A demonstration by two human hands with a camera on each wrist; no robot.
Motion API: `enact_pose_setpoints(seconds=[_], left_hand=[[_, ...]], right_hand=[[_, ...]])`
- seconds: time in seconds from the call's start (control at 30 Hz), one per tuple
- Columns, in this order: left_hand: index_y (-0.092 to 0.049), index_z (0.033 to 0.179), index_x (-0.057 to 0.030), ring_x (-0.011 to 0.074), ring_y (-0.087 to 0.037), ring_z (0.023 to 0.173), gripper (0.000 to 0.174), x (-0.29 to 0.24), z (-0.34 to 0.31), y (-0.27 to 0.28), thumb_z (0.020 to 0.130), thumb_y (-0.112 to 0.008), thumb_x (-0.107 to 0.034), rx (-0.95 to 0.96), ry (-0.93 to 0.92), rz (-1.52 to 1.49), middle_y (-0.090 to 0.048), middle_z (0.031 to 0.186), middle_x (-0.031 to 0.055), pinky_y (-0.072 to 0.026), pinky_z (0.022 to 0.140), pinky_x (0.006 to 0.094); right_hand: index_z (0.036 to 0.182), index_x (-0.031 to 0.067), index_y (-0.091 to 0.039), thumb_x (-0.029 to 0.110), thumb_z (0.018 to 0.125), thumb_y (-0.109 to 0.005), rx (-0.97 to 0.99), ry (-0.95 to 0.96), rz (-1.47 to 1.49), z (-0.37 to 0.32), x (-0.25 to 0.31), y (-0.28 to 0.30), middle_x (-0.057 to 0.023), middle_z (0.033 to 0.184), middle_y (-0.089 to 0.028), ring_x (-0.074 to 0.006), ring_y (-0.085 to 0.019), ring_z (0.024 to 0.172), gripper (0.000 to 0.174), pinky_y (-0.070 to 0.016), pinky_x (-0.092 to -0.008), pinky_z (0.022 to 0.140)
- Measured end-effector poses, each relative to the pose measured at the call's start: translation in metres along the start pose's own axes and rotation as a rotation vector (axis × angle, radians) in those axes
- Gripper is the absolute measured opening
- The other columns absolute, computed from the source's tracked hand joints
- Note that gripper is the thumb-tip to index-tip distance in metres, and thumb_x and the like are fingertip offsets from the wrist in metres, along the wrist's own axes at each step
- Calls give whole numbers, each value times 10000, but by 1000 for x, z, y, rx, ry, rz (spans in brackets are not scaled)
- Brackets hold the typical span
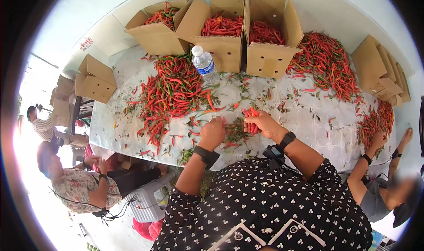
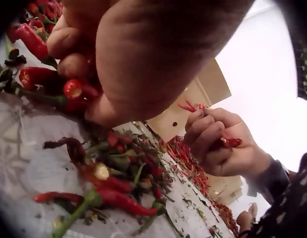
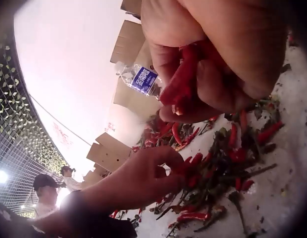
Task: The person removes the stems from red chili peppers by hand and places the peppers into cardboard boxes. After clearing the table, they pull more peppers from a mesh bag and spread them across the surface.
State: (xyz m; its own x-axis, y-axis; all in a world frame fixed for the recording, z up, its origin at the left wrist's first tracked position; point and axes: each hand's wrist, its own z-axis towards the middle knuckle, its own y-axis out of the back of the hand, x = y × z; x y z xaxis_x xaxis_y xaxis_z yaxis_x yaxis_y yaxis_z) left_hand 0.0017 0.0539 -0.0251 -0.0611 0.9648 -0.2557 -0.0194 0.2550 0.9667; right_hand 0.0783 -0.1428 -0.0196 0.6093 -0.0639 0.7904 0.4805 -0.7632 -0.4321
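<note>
My right hand (image 1: pixel 267 125) is curled round several red chilies (image 1: pixel 252 120), held just above the table (image 1: pixel 291 136); in the right wrist view the red chilies (image 3: pixel 185 79) show between its fingers and palm. To its left, my left hand (image 1: pixel 213 132) is low over the table. The left wrist view has its fingers and thumb (image 2: pixel 105 106) pinching red chilies (image 2: pixel 76 90) close to the surface. Between the hands lies a small heap of green stems and chili bits (image 1: pixel 236 132).
A large chili pile (image 1: pixel 172 90) lies left, beside a water bottle (image 1: pixel 206 65). Three chili-filled boxes (image 1: pixel 274 61) stand behind; another pile (image 1: pixel 329 65) lies right. People sit at the left (image 1: pixel 84 180) and right (image 1: pixel 380 193); a grey stool (image 1: pixel 148 204) stands lower left.
</note>
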Motion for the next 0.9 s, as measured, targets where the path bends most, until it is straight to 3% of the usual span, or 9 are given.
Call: enact_pose_setpoints(seconds=[0.1, 0.2, 0.27, 0.37, 0.47, 0.57, 0.7, 0.77, 0.9], left_hand=[[-491, 863, -5, 378, -581, 677, 228, 2, 6, 0, 694, -577, -133, -19, -11, -80, -589, 736, 208, -468, 588, 451], [-535, 853, 0, 289, -622, 643, 184, 2, 13, 1, 768, -560, -161, -81, 7, -227, -633, 779, 163, -482, 530, 369], [-555, 996, 9, 199, -627, 657, 256, 2, 17, 3, 773, -555, -117, 25, 104, -795, -638, 832, 151, -479, 532, 331], [-524, 1113, 8, 119, -594, 684, 351, -24, 18, 28, 777, -561, -88, 188, 71, -1097, -633, 857, 115, -474, 548, 281], [-516, 1093, 23, 38, -512, 665, 277, -35, 20, 24, 822, -522, -35, 95, -133, -987, -601, 852, 9, -415, 579, 195], [-520, 1088, 22, 26, -478, 620, 271, -45, 18, 43, 831, -518, -62, 185, -57, -1104, -591, 820, 2, -392, 542, 185], [-545, 1052, 13, 15, -436, 567, 239, -32, 18, 40, 841, -512, -94, 252, 118, -1044, -578, 777, -11, -356, 494, 173], [-573, 982, 0, 8, -414, 534, 194, -29, 15, 35, 849, -505, -124, 416, 150, -1197, -550, 703, -29, -322, 465, 166], [-587, 905, -12, 8, -401, 514, 157, -44, 13, 41, 854, -509, -139, 291, 77, -1154, -526, 644, -36, -304, 452, 171]], right_hand=[[801, 14, -579, 124, 785, -585, -5, 0, 4, 4, -3, -4, -80, 689, -607, -184, -614, 607, 111, -465, -274, 523], [804, 19, -581, 112, 780, -596, -2, 0, 10, 11, -5, -3, -70, 689, -606, -170, -607, 596, 97, -464, -270, 523], [812, 21, -582, 102, 774, -608, 0, -6, 20, 12, -4, -6, -62, 688, -606, -160, -603, 592, 93, -463, -264, 524], [832, 29, -585, 82, 759, -637, 16, 7, 96, 10, 4, -16, -43, 690, -602, -141, -595, 585, 103, -462, -255, 511], [850, 36, -586, 74, 747, -657, 35, 63, 182, 13, 6, -17, -37, 698, -600, -124, -578, 560, 131, -458, -240, 485], [855, 36, -585, 67, 753, -644, -7, 50, 187, 11, 7, -15, -43, 699, -601, -114, -560, 533, 122, -453, -239, 450], [872, 34, -576, 118, 776, -618, -99, 222, 93, -1, 24, -16, -41, 671, -589, -103, -539, 510, 135, -452, -239, 428], [876, 33, -571, 139, 784, -608, -108, 251, 33, -3, 28, -14, -38, 660, -582, -101, -532, 506, 145, -453, -243, 423], [883, 36, -564, 181, 795, -601, -57, 312, 24, 1, 26, -11, -37, 701, -587, -90, -521, 549, 173, -451, -232, 441]])
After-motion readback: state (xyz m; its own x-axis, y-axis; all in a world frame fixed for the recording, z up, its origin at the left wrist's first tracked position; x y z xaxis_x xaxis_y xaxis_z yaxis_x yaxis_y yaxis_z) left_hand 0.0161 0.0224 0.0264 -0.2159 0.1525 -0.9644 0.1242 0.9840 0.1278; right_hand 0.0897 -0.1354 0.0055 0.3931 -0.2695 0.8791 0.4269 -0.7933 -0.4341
